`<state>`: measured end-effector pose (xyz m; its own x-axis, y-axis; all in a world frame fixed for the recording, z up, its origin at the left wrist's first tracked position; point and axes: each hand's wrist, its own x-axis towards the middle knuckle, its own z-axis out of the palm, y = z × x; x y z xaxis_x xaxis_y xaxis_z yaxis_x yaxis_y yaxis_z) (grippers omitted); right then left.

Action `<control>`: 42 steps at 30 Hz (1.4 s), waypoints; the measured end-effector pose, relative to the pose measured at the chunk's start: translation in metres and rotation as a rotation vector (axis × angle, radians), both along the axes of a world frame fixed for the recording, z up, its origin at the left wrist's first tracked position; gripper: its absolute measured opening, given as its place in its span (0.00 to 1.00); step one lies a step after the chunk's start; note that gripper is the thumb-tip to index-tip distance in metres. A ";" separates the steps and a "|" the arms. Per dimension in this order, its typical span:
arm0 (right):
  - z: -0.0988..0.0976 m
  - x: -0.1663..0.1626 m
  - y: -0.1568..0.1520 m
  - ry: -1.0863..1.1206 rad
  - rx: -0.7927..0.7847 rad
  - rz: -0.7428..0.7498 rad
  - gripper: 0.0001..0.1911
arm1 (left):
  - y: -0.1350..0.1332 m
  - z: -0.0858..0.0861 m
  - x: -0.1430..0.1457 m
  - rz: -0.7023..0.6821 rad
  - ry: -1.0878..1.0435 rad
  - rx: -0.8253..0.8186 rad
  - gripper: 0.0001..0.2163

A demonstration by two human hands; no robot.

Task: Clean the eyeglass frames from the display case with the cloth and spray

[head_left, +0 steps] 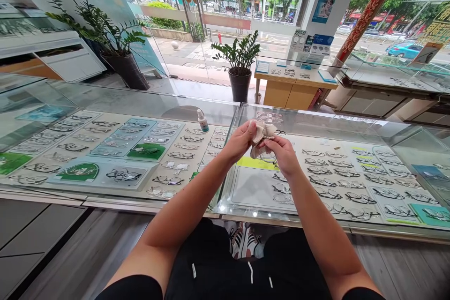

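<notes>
Both my hands are raised over the glass counter, close together. My left hand (241, 141) pinches a crumpled beige cleaning cloth (264, 132) between thumb and fingers. On the cloth's right side, my right hand (284, 153) is closed with thumb and fingertips pressed on its lower edge. Just under the cloth shows the round rim of a pair of glasses (267, 156); whether the fingers hold it or it lies in the case below, I cannot tell. A pale pinkish pair of spectacles (269, 117) sits just beyond my hands.
A small spray bottle (203, 121) with bluish liquid stands on the left glass case (221, 103). Rows of eyeglasses (318, 162) fill the cases on both sides. Past the counter are a potted plant (240, 85), a wooden display table (295, 85) and tall windows facing a street.
</notes>
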<state>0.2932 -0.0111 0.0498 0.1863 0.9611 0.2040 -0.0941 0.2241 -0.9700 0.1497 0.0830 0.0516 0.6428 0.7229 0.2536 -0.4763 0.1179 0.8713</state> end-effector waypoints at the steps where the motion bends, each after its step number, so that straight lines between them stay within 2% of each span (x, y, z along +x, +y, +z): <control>1: -0.001 0.001 0.000 0.004 0.005 -0.002 0.12 | 0.000 0.001 -0.001 -0.026 -0.003 0.007 0.27; 7: -0.003 0.004 0.001 0.021 0.001 -0.010 0.12 | 0.001 0.003 -0.005 -0.098 -0.010 -0.020 0.21; 12: -0.002 0.003 0.000 0.041 -0.010 -0.036 0.13 | 0.004 0.003 -0.005 -0.064 0.004 -0.053 0.21; 21: -0.005 0.000 0.001 0.076 -0.023 -0.017 0.11 | 0.002 0.005 -0.008 -0.060 0.065 0.054 0.22; 30: 0.000 -0.008 0.000 -0.031 -0.003 -0.003 0.15 | -0.005 0.000 0.004 0.180 0.033 0.023 0.25; 32: 0.000 -0.007 -0.001 -0.037 0.001 0.010 0.15 | -0.002 0.001 0.002 0.133 0.036 -0.007 0.27; 37: -0.001 0.002 -0.001 0.045 -0.019 -0.010 0.13 | 0.006 0.004 -0.010 -0.123 0.034 -0.057 0.22; 39: -0.002 0.005 0.000 0.067 -0.040 -0.003 0.12 | 0.007 0.004 -0.011 -0.154 0.036 -0.046 0.21; 42: -0.005 0.004 0.001 0.065 -0.039 0.029 0.12 | 0.005 0.003 -0.008 -0.129 0.035 -0.002 0.22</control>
<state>0.2972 -0.0103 0.0451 0.1699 0.9733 0.1544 -0.1626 0.1822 -0.9697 0.1414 0.0885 0.0541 0.7390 0.6339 0.2282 -0.4263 0.1778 0.8869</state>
